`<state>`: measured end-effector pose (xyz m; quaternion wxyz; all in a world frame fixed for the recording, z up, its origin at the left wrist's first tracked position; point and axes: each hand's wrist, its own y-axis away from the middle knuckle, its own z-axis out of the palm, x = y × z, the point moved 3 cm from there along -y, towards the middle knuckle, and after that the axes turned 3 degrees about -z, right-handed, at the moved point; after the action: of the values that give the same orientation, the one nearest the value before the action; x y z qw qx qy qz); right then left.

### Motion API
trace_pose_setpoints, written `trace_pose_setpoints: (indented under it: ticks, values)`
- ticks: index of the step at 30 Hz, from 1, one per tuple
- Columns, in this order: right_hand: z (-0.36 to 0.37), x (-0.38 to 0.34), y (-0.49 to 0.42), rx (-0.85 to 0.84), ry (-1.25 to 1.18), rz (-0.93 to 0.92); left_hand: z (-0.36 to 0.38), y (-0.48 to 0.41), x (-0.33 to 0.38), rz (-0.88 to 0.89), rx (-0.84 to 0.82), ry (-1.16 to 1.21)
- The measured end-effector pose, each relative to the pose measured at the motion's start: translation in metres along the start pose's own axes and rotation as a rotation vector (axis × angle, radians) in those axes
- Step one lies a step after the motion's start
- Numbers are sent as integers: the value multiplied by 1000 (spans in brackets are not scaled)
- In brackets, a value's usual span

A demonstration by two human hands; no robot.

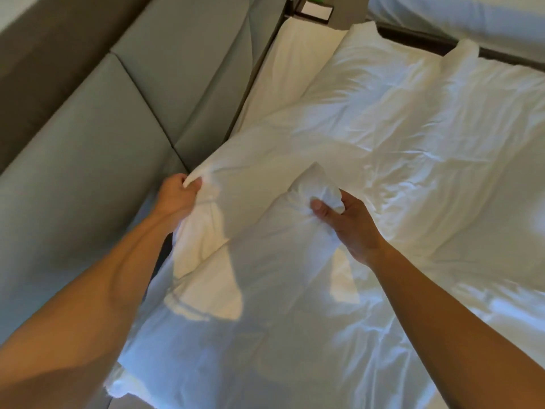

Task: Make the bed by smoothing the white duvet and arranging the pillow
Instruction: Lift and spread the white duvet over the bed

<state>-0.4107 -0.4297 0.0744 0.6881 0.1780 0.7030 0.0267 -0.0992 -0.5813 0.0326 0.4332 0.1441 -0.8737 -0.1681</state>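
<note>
A white pillow [253, 290] hangs in front of me over the near left part of the bed. My left hand [177, 193] grips one upper corner of it beside the headboard. My right hand [345, 219] grips a bunched corner of the same pillow, thumb on top. The white duvet [413, 143] lies wrinkled across the bed to the right and beyond the pillow. A bare strip of white sheet [283, 78] shows between the duvet's top edge and the headboard.
A grey padded headboard [103, 119] runs along the left, with brown wall above it. A dark nightstand with a white card [315, 10] stands at the far end. A second white bed [472, 16] lies at the top right across a dark gap.
</note>
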Motion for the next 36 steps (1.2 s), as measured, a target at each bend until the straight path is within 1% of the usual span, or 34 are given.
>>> trace_pose_setpoints:
  ticks: [2,5,6,8,11,12,14,16,18,19,20,21,22,23,24,26,28,30,32,34,35,36]
  values:
    - [9,-6,-9,-29,53,-34,-6,-3,-12,-87,-15,-53]
    - [38,-6,-26,-71,178,-70,4,3,-25,-294,-139,0]
    - [48,-5,-34,-78,196,-76,4,10,-28,-313,-166,-4]
    - [70,-6,-51,-93,248,-95,-2,22,-45,-290,-229,-61]
    - [97,-12,-75,-130,353,-144,-6,45,-88,-267,-409,-212]
    - [105,-12,-81,-143,378,-154,-7,52,-99,-232,-425,-171]
    - [116,-8,-90,-154,415,-165,-11,59,-114,-159,-388,19]
    - [125,-3,-98,-139,426,-171,-18,66,-126,-153,-284,174]
    - [136,3,-106,-115,455,-150,-23,76,-132,-172,-234,283]
    - [142,7,-110,-102,497,-135,-23,81,-135,-223,-267,360]
    - [149,11,-112,-90,562,-113,-22,85,-134,-297,-323,484]
    - [155,16,-115,-81,660,-92,-22,88,-134,-375,-355,589]
    - [162,23,-117,-83,771,-79,-23,93,-127,-398,-380,650]
    - [167,30,-117,-95,874,-48,-22,95,-122,-388,-401,649]
    - [172,38,-116,-99,949,-4,-21,96,-121,-358,-393,594]
    - [176,47,-110,-60,1005,42,-17,96,-123,-260,-335,315]
    - [179,43,-88,-27,1044,-49,-12,98,-128,-163,-287,53]
    - [179,44,-54,-37,1115,-181,-6,97,-132,-103,-185,-119]
    - [173,57,-19,-112,1198,-217,-3,93,-132,-40,-75,-374]
    - [168,77,4,-230,1232,-173,-7,89,-130,1,23,-639]
    - [165,85,9,-265,1235,-176,-10,86,-130,16,69,-697]
    - [163,90,11,-285,1240,-195,-11,86,-130,19,109,-706]
